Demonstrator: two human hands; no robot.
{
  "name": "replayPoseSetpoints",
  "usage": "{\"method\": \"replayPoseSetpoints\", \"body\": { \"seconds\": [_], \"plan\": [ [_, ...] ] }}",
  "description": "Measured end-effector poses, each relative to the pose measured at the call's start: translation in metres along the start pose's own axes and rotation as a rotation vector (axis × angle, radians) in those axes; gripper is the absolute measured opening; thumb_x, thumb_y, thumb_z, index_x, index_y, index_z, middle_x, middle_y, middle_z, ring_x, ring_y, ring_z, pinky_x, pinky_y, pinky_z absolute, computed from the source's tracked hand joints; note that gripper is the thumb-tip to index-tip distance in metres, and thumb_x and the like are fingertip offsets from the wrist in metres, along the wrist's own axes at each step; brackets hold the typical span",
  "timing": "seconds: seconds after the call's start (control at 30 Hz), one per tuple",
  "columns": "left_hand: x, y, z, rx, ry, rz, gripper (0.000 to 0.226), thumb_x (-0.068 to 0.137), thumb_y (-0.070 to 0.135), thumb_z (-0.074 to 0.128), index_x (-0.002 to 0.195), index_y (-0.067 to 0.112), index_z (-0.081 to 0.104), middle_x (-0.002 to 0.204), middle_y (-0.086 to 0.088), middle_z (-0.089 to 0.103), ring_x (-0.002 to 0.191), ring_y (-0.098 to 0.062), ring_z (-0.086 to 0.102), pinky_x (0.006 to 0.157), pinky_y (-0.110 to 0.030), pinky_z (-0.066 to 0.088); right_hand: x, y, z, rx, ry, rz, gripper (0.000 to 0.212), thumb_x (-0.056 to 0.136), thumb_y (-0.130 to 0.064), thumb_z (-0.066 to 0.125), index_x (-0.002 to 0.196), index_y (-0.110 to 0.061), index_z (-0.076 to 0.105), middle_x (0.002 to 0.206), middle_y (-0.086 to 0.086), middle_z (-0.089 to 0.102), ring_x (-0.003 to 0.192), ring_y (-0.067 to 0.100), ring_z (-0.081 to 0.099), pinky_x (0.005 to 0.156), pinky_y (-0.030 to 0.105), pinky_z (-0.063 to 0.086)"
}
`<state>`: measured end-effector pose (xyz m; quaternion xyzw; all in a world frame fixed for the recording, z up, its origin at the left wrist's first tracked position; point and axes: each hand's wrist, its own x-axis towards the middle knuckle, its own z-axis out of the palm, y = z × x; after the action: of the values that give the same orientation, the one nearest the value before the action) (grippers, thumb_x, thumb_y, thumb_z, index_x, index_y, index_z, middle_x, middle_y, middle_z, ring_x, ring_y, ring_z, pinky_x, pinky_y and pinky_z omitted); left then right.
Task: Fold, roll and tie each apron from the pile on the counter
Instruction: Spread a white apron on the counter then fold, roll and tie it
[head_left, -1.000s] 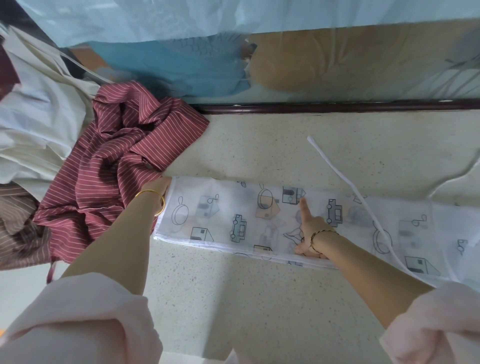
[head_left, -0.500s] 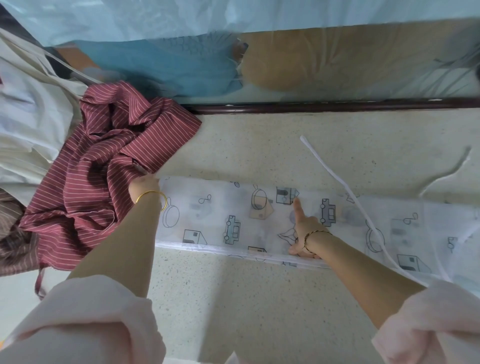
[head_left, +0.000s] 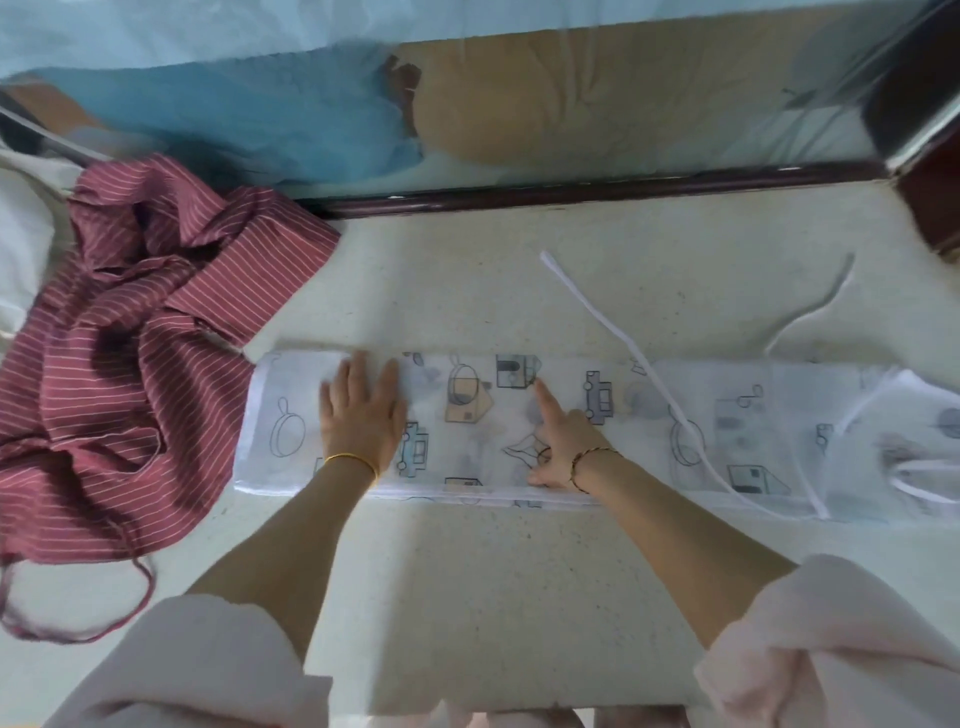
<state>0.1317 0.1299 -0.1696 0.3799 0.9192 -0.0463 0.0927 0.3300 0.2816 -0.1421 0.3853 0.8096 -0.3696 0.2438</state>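
Observation:
A white apron (head_left: 597, 364) printed with pans, trucks and houses lies folded into a long strip across the counter (head_left: 519, 571). My left hand (head_left: 361, 415) lies flat on its left part, fingers straight and pointing away from me. My right hand (head_left: 558, 441) rests on the strip's middle, index finger stretched out and pressing the cloth, other fingers tucked at the near edge. A white strap (head_left: 613, 322) runs from the strip toward the back. A second strap (head_left: 810, 312) curves at the right.
A crumpled red striped apron (head_left: 130, 364) lies left of the strip, its tie (head_left: 78, 629) looping near the front edge. White cloth (head_left: 21, 249) is heaped at the far left. A dark wooden rail (head_left: 571, 189) borders the counter's back, with blue and tan fabric behind it.
My left hand has left the strip's left end beside the red apron and now lies flat on top of the strip. My right hand has stayed in place.

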Motion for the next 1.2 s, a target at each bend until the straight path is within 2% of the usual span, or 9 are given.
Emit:
{"method": "replayPoseSetpoints", "body": {
  "seconds": [0.07, 0.13, 0.2, 0.33, 0.47, 0.67, 0.87, 1.03, 1.2],
  "plan": [
    [0.007, 0.023, -0.014, -0.009, 0.106, 0.098, 0.048, 0.087, 0.018, 0.055, 0.133, 0.007, 0.047, 0.143, -0.023, 0.036, 0.130, -0.042, 0.035, 0.104, -0.054, 0.033, -0.009, 0.012, -0.004, 0.123, 0.027, -0.042, 0.100, 0.080, -0.023, 0.073, 0.150, -0.025, 0.002, 0.125, 0.014, 0.045, 0.108, 0.026, 0.052, 0.093, 0.035, 0.043],
    [0.017, 0.068, -0.024, -0.067, 0.136, 0.351, 0.036, 0.074, 0.006, 0.064, 0.109, 0.002, 0.062, 0.126, -0.023, 0.053, 0.110, -0.043, 0.052, 0.085, -0.052, 0.049, -0.024, 0.029, -0.013, 0.225, 0.200, -0.078, 0.061, 0.086, -0.018, 0.063, 0.139, -0.012, 0.033, 0.106, 0.008, 0.050, 0.095, 0.021, 0.052, 0.087, 0.037, 0.045],
    [0.019, 0.127, -0.035, -0.149, 0.077, 0.516, 0.029, 0.079, 0.001, 0.059, 0.106, 0.004, 0.065, 0.123, -0.017, 0.055, 0.109, -0.038, 0.051, 0.085, -0.048, 0.049, -0.041, 0.053, -0.028, 0.262, 0.562, 0.006, 0.032, 0.087, -0.013, 0.057, 0.118, -0.008, 0.048, 0.099, 0.007, 0.049, 0.084, 0.022, 0.052, 0.076, 0.038, 0.049],
    [0.022, 0.220, -0.032, -0.035, -0.006, 0.575, 0.032, 0.095, 0.016, 0.043, 0.125, 0.010, 0.053, 0.131, -0.007, 0.045, 0.120, -0.027, 0.041, 0.094, -0.036, 0.039, -0.071, 0.109, -0.061, 0.343, 0.994, 0.336, 0.038, 0.085, -0.008, 0.056, 0.122, -0.010, 0.046, 0.120, 0.011, 0.046, 0.104, 0.029, 0.048, 0.071, 0.032, 0.038],
    [0.027, 0.263, -0.033, 0.076, -0.012, 0.529, 0.035, 0.098, 0.029, 0.039, 0.126, 0.011, 0.048, 0.126, -0.008, 0.049, 0.119, -0.027, 0.043, 0.095, -0.037, 0.036, -0.079, 0.155, -0.068, 0.222, 0.726, 0.529, 0.056, 0.088, -0.024, 0.058, 0.136, -0.013, 0.033, 0.129, 0.013, 0.046, 0.115, 0.032, 0.043, 0.085, 0.039, 0.041],
    [0.039, 0.286, -0.044, 0.075, -0.188, 0.401, 0.039, 0.088, 0.039, 0.058, 0.117, 0.014, 0.054, 0.119, -0.008, 0.054, 0.115, -0.028, 0.049, 0.092, -0.038, 0.037, -0.062, 0.149, -0.065, 0.402, 0.456, 0.363, 0.058, 0.077, -0.052, 0.062, 0.117, -0.015, 0.041, 0.103, 0.002, 0.056, 0.100, 0.027, 0.055, 0.088, 0.039, 0.044],
    [0.048, 0.293, -0.052, 0.125, -0.347, 0.421, 0.020, 0.088, 0.041, 0.055, 0.094, 0.022, 0.051, 0.111, -0.003, 0.054, 0.105, -0.025, 0.054, 0.091, -0.040, 0.030, -0.051, 0.134, -0.059, 0.435, 0.216, 0.181, 0.032, 0.074, -0.017, 0.069, 0.097, -0.012, 0.046, 0.086, 0.001, 0.053, 0.081, 0.022, 0.055, 0.069, 0.032, 0.047],
    [0.060, 0.296, -0.055, 0.159, -0.174, 0.341, 0.017, 0.094, 0.033, 0.047, 0.102, 0.019, 0.053, 0.106, -0.001, 0.060, 0.100, -0.023, 0.056, 0.085, -0.035, 0.029, -0.081, 0.149, -0.081, 0.666, 0.053, -0.016, 0.009, 0.086, -0.010, 0.060, 0.094, -0.005, 0.057, 0.072, 0.008, 0.066, 0.047, 0.015, 0.054, 0.053, 0.028, 0.049],
    [0.085, 0.289, -0.061, 0.202, -0.013, 0.169, 0.021, 0.093, 0.025, 0.048, 0.110, 0.015, 0.055, 0.106, -0.005, 0.061, 0.103, -0.025, 0.056, 0.088, -0.036, 0.034, -0.110, 0.183, -0.095, 0.350, -0.285, 0.169, 0.016, 0.090, -0.022, 0.060, 0.078, -0.015, 0.052, 0.074, 0.007, 0.069, 0.054, 0.015, 0.065, 0.066, 0.030, 0.054]
  ]
}}
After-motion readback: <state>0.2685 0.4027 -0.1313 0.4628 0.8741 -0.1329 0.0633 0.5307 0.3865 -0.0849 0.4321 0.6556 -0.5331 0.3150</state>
